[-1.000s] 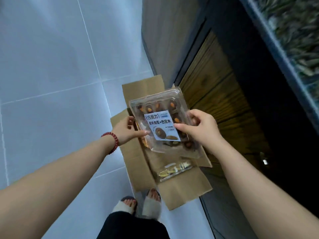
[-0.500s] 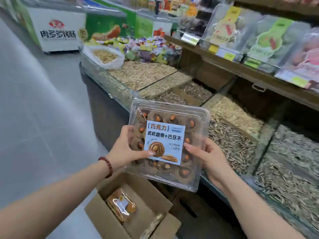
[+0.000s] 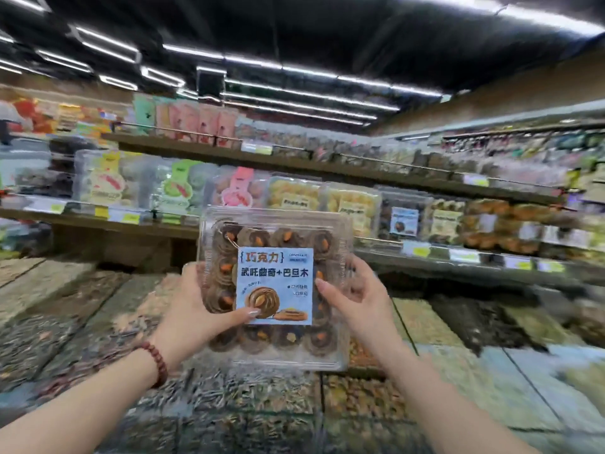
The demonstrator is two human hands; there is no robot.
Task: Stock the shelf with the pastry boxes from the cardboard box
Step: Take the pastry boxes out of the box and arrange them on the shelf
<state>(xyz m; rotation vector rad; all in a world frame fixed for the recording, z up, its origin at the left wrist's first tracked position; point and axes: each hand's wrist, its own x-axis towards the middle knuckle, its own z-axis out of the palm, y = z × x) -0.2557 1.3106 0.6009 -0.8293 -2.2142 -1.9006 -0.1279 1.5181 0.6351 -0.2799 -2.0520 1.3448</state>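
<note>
Filling the top of the view is a dark ceiling with strip lights (image 3: 294, 96), out of sight half a second ago, when the camera looked down on the cardboard box on the floor; that box has now dropped out of the picture. Below the lights run two long tiers of wooden shelf (image 3: 376, 253), blurred, the lower one lined with clear shelf boxes (image 3: 294, 198) of pastries and a row of price tags along its edge. One of them, well to the right, carries a blue label much like the held one, though it is too smeared to read. The bulk bins (image 3: 98, 322) of seeds and nuts, which earlier sat beyond and beside the hands, now spread under both forearms. The pastry box (image 3: 278, 234) has risen with the view: it is in the air above the bins, lid toward the camera, its top edge overlapping the front of the lower shelf tier, not yet on it. The left grip (image 3: 196, 309) still clasps its left side, thumb lying across the lower left corner of the blue label (image 3: 275, 283). The right grip (image 3: 357, 299) still holds the right side, thumb tip at the label's right edge. A red bead bracelet (image 3: 157, 362) circles the left wrist.
</note>
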